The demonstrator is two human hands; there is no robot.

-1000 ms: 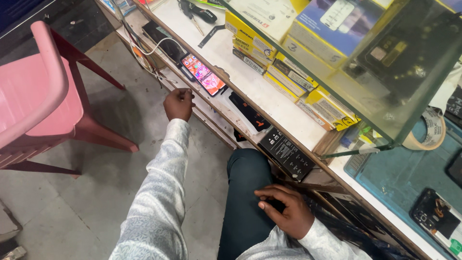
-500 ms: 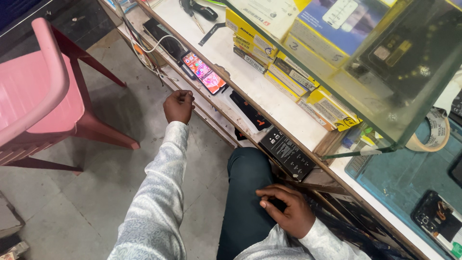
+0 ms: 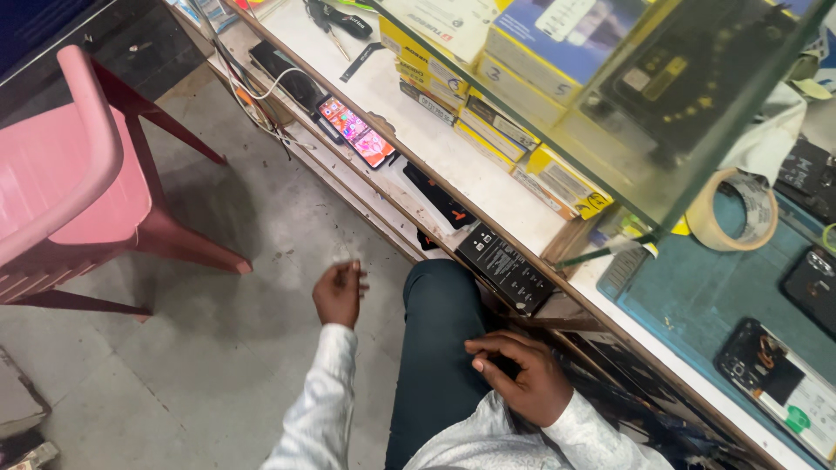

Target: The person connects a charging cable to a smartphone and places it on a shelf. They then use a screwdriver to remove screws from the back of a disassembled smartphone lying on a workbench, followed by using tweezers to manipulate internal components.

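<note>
Fingers of the left hand [image 3: 338, 294] curl empty; right hand [image 3: 521, 376] fingers bend over the thigh [image 3: 435, 348], pointing left.

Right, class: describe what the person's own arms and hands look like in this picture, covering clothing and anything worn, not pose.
Both arms are covered by long, light grey-white sleeves of soft fabric that end at the wrists. The left sleeve is creased along the forearm, and the right sleeve bunches at the cuff. The left hand and right hand are bare: no gloves, and no rings or watch can be seen.

The white desk [image 3: 453, 157] runs across the top, holding a lit phone [image 3: 357, 132], yellow boxes [image 3: 488, 122] and a tape roll [image 3: 731, 209].
</note>
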